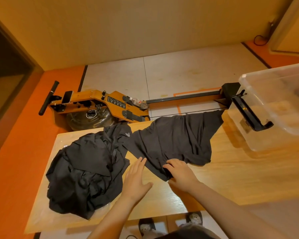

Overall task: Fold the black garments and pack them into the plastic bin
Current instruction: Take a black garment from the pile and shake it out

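A black garment lies spread and wrinkled across the middle of the wooden table. My right hand grips its near edge, fingers curled into the cloth. My left hand lies flat on the table just left of that edge, fingers straight, fingertips at the fabric. A heap of crumpled black garments sits at the table's left end. The clear plastic bin stands at the far right of the table, with nothing black visible inside.
A wooden rowing machine with a water tank and a long rail lies on the floor behind the table, a plastic bottle on it. Its black end bracket shows against the bin. My feet in slippers show below the table edge.
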A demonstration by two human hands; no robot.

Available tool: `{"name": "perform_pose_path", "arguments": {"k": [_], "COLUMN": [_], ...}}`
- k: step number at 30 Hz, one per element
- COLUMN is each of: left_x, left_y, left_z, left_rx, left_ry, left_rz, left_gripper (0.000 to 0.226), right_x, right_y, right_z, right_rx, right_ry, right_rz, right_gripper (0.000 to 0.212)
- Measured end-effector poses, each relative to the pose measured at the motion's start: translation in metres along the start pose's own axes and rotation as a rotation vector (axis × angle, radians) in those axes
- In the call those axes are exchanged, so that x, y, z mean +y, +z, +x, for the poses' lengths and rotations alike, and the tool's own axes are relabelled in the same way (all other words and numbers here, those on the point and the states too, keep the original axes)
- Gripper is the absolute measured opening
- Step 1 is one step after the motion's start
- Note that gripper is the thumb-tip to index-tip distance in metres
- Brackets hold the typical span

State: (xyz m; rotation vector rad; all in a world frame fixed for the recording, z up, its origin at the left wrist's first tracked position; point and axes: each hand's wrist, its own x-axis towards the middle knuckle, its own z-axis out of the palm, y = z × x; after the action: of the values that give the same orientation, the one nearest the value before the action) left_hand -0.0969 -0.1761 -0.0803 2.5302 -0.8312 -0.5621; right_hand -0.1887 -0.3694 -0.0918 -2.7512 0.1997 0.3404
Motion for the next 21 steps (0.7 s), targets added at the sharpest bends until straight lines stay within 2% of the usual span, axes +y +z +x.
{"name": "perform_pose_path", "arguments": {"k": [4,7,9,13,17,19,21], "left_x": [-0.023,-0.031,-0.035,-0.035,-0.030,-0.029,-0.028], "left_y": [-0.002,0.003,0.009,0.013,0.012,0.006,0.000], "left_z": [0.007,0.009,0.003,-0.025,-0.032,-0.019,0.001], "left_rx": [-0.118,-0.175,-0.177,-0.018,0.134,0.211,0.207], "left_ry": [0.089,0.186,0.200,0.177,0.109,0.058,0.006], "left_rz": [0.219,0.309,0.270,0.160,0.088,0.066,0.060], "left_gripper": [0.098,0.093,0.084,0.056,0.033,0.033,0.042], "right_x": [0.000,0.005,0.010,0.016,0.015,0.012,0.011], "right_y": [0.016,0.016,0.016,0.023,0.027,0.029,0.031], "right_z": [-0.016,-0.041,-0.061,-0.105,-0.132,-0.133,-0.129], "right_rx": [0.143,0.113,0.126,0.212,0.308,0.331,0.317], "right_ry": [0.049,0.131,0.163,0.278,0.546,0.680,0.791], "right_rz": [0.012,0.059,0.083,0.118,0.290,0.361,0.381], "right_gripper": [0.037,0.021,0.013,0.024,0.028,0.032,0.032]}}
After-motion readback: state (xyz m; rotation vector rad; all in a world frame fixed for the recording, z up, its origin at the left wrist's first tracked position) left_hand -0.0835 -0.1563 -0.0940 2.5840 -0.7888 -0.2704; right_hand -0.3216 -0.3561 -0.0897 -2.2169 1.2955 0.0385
